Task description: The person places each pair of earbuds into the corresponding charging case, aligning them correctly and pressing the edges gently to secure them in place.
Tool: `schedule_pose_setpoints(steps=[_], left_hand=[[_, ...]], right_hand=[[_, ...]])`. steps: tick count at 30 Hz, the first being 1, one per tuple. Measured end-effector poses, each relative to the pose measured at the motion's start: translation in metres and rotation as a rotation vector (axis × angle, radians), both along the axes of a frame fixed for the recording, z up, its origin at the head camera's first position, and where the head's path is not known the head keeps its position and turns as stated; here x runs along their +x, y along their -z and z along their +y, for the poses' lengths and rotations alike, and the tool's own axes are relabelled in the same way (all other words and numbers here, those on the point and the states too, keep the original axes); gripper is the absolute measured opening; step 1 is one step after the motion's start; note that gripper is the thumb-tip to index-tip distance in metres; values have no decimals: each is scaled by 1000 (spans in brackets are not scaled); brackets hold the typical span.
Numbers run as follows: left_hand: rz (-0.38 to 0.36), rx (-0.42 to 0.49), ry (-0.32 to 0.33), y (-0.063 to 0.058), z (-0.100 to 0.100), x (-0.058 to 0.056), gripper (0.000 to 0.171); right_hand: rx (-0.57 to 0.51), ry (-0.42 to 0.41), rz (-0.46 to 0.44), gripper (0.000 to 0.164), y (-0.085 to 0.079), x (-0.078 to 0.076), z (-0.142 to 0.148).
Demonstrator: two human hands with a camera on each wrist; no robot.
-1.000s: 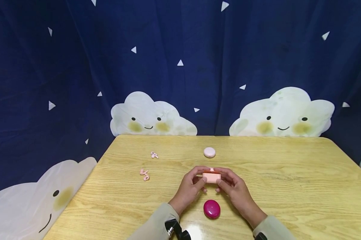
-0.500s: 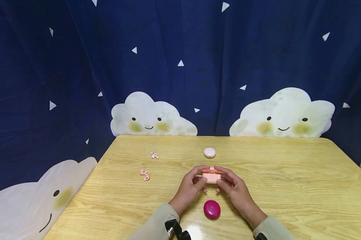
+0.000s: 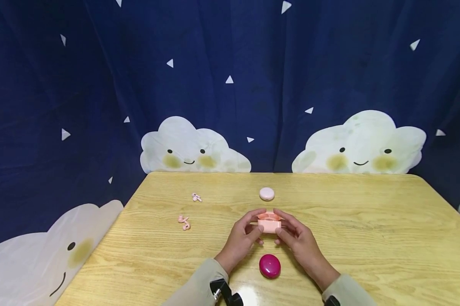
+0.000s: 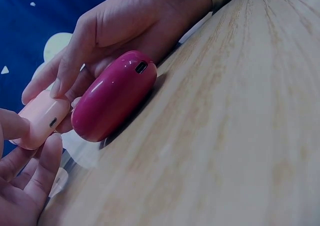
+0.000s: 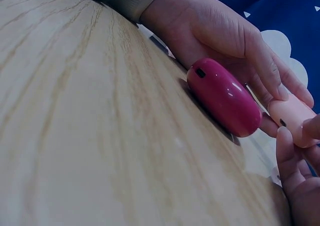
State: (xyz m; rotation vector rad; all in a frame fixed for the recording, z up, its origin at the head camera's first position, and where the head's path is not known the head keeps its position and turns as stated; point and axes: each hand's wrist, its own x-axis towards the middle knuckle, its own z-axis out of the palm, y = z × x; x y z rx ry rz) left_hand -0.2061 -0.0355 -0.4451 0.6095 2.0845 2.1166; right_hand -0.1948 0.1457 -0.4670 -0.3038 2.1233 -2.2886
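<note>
A small peach-pink earbud case is held between both hands, its lid raised so that the orange-pink inside shows in the head view. My left hand grips the case's left end, thumb on the front and fingertips up by the lid. On the right end my right hand holds it the same way. A charging port shows on the case in the left wrist view. Nearer the person, between the wrists, a glossy magenta round case rests on the table, touched by neither hand.
Beyond the hands stands a pale pink round case. To the left lie two pink earbuds and, farther back, a pair of whitish-pink earbuds. The wooden table ends at a dark blue curtain with clouds.
The lid of the peach-pink case has swung up and back, showing more of its inside. Fingertips of both hands have shifted slightly away with the lid; the case itself stays in place.
</note>
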Motion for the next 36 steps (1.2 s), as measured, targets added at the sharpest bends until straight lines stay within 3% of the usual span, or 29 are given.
schedule_pose_setpoints(steps=[14,24,32,36], left_hand=[[6,-18,7,-1,-1,0,45],[-15,1,2,24,1,-15,48],[-21,9,8,3,-1,-3,48],[-35,14,11,-2,-1,-1,48]], right_hand=[[29,4,-8,52,-1,0,1],[18,-3,-9,53,-2,1,1],[14,-2,-15,53,-3,0,1],[7,-9,-11,54,-3,0,1]])
